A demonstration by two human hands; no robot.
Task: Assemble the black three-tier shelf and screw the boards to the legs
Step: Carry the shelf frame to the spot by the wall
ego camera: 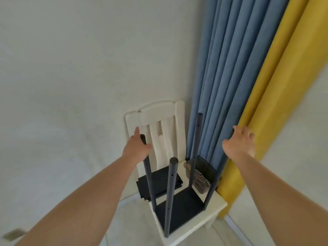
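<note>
Left hand (137, 148) wrapped round the top of the rear-left leg (148, 174), right hand (239, 142) at the top of the rear-right leg (215, 183) with fingers spread, grasp there not clear. Between them: four black legs upright, long axes vertical, feet at the corners of the bottom board (182, 205) on the white chair (218, 206); front leg (171, 192) nearest and unheld. Spare board (159, 183) flat just behind, below and between both hands, closer to the left; likely next tier, to be lowered down along the legs.

Left grip (137, 147) apparently clasped, right grip (239, 141) spread.
</note>
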